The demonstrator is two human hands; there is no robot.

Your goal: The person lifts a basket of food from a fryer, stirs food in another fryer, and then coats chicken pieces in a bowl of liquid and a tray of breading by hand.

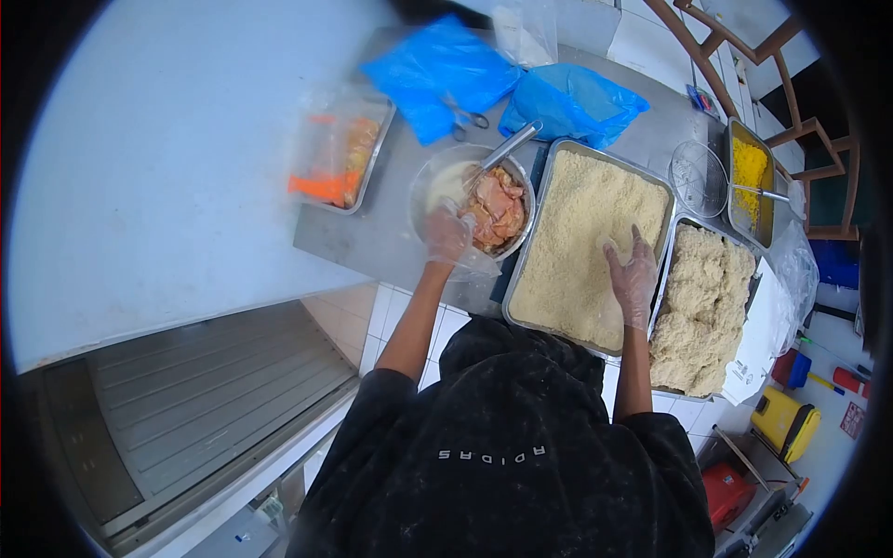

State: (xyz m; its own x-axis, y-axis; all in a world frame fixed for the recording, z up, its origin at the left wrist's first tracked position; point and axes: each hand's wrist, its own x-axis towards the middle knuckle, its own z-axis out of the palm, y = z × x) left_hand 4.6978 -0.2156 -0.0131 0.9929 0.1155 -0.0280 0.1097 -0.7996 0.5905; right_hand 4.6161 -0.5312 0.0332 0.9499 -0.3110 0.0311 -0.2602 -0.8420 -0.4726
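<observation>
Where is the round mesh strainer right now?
At the right of the head view, the strainer lies beyond the right hand, its handle reaching over the yellow-filled tray.

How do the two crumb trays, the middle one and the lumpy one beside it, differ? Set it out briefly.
The middle tray has a fairly even crumb surface; the lumpy tray is heaped and clumped.
The right hand is at the middle tray; neither hand is at the lumpy tray.
Both are rectangular metal trays with pale, crumb-like contents.
</observation>
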